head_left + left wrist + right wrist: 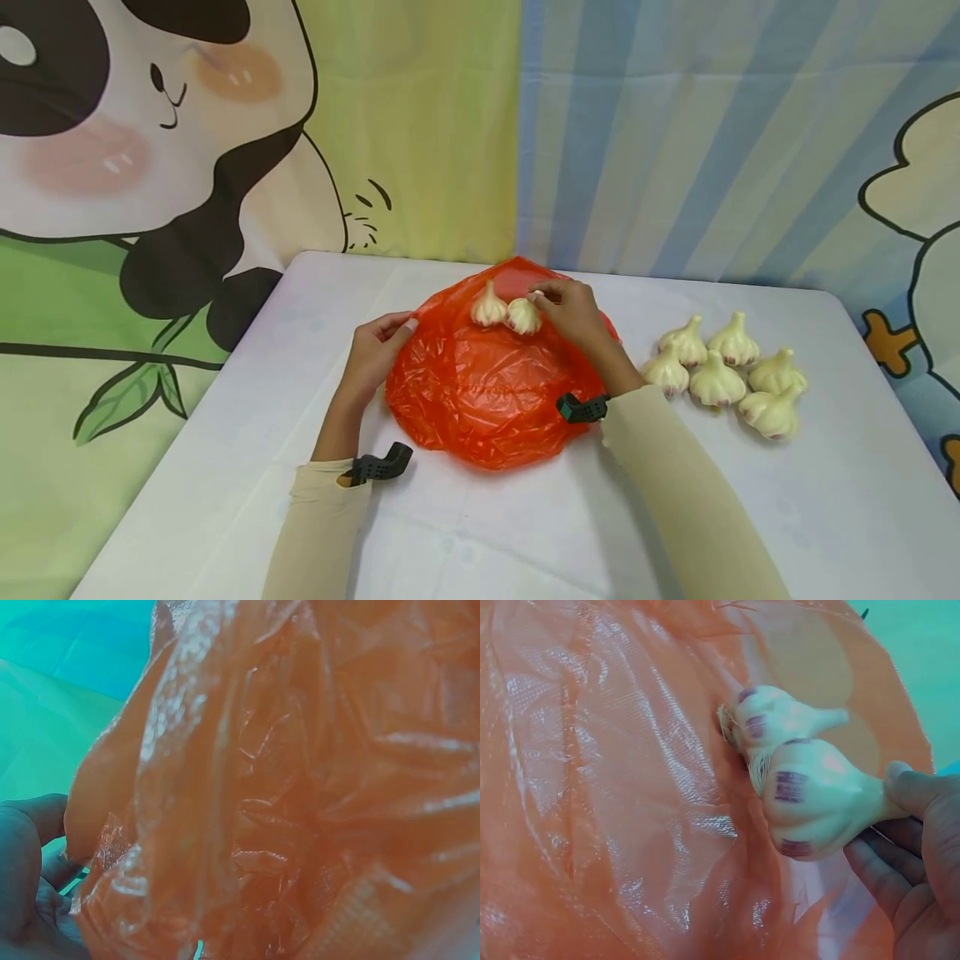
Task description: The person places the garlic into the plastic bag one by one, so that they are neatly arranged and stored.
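Observation:
A red plastic bag [495, 392] lies spread and crumpled on the table, its far edge raised. With thumb and fingers my left hand [375, 350] pinches the bag's left edge; the left wrist view shows that hand [30, 877] beside the orange-looking plastic [225, 787]. My right hand [573, 312] holds a garlic bulb [523, 317] by its stem, over the far part of the bag. A second garlic bulb [489, 308] stands right beside it against the red plastic. In the right wrist view the held bulb [817, 802] overlaps the other bulb [780, 716], purple patches showing on both.
Several more garlic bulbs [717, 382] sit in a cluster on the white table [480, 533], to the right of the bag and close to my right forearm. Behind the table's back edge hangs a printed curtain [420, 125] with a panda.

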Demonstrator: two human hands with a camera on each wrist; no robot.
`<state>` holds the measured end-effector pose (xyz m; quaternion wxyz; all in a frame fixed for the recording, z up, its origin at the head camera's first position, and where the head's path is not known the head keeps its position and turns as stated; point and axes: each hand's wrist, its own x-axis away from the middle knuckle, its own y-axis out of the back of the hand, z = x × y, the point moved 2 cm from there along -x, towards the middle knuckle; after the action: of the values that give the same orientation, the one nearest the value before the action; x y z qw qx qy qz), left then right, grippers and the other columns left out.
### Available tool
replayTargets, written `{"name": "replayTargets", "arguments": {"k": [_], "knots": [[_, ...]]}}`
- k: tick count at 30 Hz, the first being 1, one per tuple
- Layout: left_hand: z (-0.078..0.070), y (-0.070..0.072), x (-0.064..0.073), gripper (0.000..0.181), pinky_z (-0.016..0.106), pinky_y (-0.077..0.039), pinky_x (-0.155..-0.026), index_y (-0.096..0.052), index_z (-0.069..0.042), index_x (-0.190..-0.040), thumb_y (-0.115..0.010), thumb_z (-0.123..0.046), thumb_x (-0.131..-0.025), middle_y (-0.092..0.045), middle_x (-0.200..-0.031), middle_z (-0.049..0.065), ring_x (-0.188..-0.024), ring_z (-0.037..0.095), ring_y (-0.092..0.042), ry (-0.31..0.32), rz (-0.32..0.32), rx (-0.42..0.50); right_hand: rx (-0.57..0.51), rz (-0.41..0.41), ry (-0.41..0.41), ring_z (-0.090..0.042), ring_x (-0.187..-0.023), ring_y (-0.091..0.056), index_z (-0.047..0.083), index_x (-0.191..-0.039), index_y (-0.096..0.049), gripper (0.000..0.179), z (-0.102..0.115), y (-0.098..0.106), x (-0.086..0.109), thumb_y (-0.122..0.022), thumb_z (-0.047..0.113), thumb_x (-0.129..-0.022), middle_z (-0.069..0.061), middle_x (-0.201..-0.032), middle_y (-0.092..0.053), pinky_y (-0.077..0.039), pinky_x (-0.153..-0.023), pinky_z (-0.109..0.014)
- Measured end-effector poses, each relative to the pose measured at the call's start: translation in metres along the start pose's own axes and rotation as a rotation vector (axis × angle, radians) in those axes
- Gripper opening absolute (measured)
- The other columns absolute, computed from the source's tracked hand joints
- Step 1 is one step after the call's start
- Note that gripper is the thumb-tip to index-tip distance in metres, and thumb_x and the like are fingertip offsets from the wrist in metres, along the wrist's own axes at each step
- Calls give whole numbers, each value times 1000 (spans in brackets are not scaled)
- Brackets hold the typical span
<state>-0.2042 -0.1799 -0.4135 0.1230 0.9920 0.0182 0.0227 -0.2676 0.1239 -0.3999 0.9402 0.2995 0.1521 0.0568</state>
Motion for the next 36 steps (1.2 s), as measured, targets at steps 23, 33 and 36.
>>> {"name": "replayTargets", "arguments": {"k": [23,33,36], "knots": [[-2,0,0,39,26,-54,-79,-66,-8,-123,-63,-35,-96,-66,-111,9,-96,24,-62,-21,-3,0,-31,-74,-77,-28,-101,-64,-2,-116,-68,26,-3,-14,-4,-65,11,-94,-16,-108,-68,-52,-87,-40],[1,1,0,39,27,-54,-78,-66,-8,-123,-63,-35,-96,-67,-110,10,-95,25,-63,-28,-2,7,-50,-95,-55,-28,-103,-63,-2,-118,-67,26,-8,-17,-3,-64,10,-95,-16,-110,-67,-52,-87,-41],[2,1,0,39,27,-54,-79,-66,-8,-123,-63,-35,-96,-66,-110,10,-95,25,-63,-24,0,4,-63,-108,-53,-28,-103,-63,-2,-117,-67,25,-11,-19,-3,-64,9,-95,-16,-110,-67,-52,-88,-40]]}}
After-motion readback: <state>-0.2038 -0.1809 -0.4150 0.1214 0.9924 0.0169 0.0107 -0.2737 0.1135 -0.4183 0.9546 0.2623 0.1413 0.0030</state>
